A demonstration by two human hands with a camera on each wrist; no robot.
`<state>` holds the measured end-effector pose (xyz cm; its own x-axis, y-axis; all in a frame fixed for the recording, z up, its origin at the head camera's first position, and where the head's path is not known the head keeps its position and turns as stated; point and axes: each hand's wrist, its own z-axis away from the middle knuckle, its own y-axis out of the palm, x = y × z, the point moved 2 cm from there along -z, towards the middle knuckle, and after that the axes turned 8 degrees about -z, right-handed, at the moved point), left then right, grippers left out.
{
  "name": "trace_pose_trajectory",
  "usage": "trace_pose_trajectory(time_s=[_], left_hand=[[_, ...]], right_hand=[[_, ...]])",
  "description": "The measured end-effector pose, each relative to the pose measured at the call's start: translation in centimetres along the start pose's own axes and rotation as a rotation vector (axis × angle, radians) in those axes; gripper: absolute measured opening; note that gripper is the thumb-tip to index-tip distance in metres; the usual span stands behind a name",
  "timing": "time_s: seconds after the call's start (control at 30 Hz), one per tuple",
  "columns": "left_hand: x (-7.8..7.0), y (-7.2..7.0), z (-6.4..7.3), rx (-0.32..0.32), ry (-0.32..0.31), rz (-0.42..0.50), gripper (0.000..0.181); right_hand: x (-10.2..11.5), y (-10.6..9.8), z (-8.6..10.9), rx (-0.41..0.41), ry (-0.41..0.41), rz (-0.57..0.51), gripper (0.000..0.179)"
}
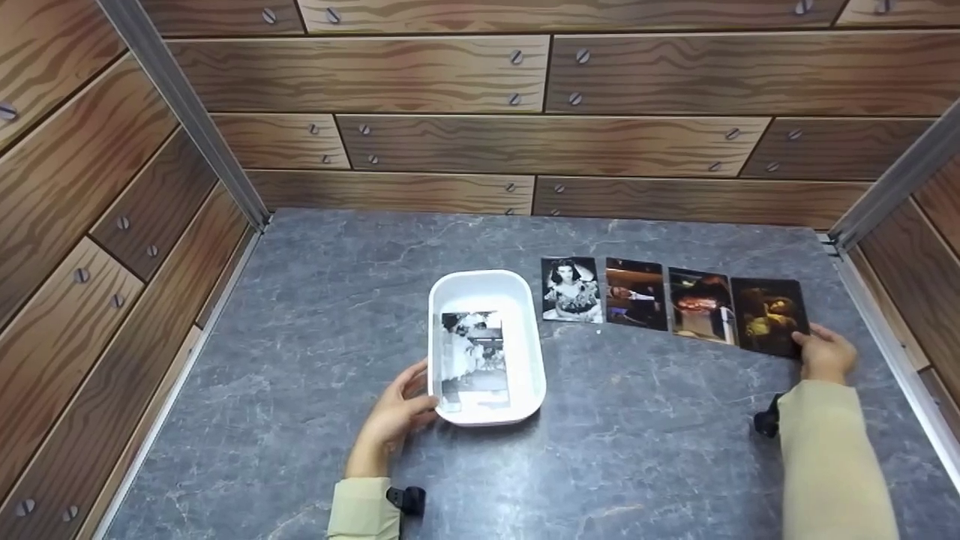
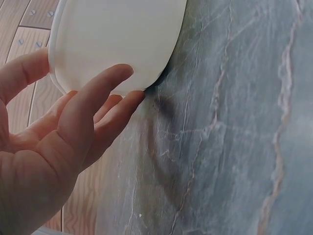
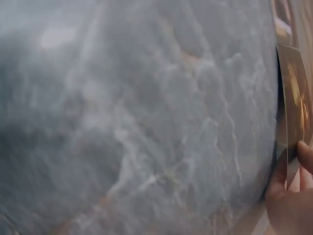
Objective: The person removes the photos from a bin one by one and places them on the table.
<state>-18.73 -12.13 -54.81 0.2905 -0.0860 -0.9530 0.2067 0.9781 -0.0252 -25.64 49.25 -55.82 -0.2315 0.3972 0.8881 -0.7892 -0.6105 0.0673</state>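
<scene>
A white rectangular tub stands mid-table with a black-and-white photo card lying inside. My left hand holds the tub's near left corner; in the left wrist view, its thumb lies against the pale wall and the other fingers spread about the rim and lower edge. Over to the right, my right hand pinches the lower right corner of a dark photo card with yellowish figures. The thumb is on its face and fingers are behind, as the right wrist view shows at the card's edge.
Left of the pinched card lie three more in a slanting row: a fiery-coloured card, a dark brown card and a black-and-white portrait card. Wood-patterned walls enclose the grey marbled table at the back and sides.
</scene>
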Motion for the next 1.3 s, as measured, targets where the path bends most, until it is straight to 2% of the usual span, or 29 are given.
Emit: trace_pose_trajectory(time_s=[0.1, 0.23, 0.57, 0.73, 0.83, 0.93, 1.03, 1.1, 1.17, 1.3], left_hand=[[-0.2, 0.0, -0.1, 0.0, 0.002, 0.003, 0.073], [-0.1, 0.1, -0.1, -0.005, 0.006, 0.0, 0.073], [0.2, 0.2, 0.0, 0.002, -0.006, -0.013, 0.073], [0.1, 0.3, 0.1, -0.002, -0.008, -0.022, 0.073], [0.1, 0.3, 0.1, 0.0, -0.004, -0.02, 0.073], [0.1, 0.2, 0.2, -0.004, -0.002, -0.009, 0.073], [0.0, 0.2, 0.2, -0.015, -0.009, -0.01, 0.073], [0.0, 0.2, 0.3, -0.017, -0.01, -0.012, 0.073], [0.0, 0.2, 0.3, -0.016, -0.01, -0.008, 0.073], [0.0, 0.2, 0.3, -0.005, -0.001, 0.005, 0.073]], right_hand=[[-0.1, 0.0, 0.2, -0.061, -0.025, 0.052, 0.034], [0.1, 0.0, 0.3, -0.099, -0.042, 0.152, 0.026], [0.3, -0.3, 0.6, -0.084, -0.087, 0.23, 0.02], [0.4, 0.2, 1.0, -0.074, -0.078, 0.076, 0.053], [1.0, 1.3, 1.4, -0.058, -0.066, -0.039, 0.06], [1.9, 3.2, 2.5, -0.004, -0.102, -0.042, 0.061], [2.8, 5.8, 4.5, 0.096, -0.125, -0.034, 0.061], [3.2, 7.6, 6.2, 0.176, -0.163, -0.018, 0.061], [3.2, 9.5, 8.1, 0.276, -0.161, -0.033, 0.062], [2.1, 13.2, 12.0, 0.458, -0.196, 0.008, 0.061]])
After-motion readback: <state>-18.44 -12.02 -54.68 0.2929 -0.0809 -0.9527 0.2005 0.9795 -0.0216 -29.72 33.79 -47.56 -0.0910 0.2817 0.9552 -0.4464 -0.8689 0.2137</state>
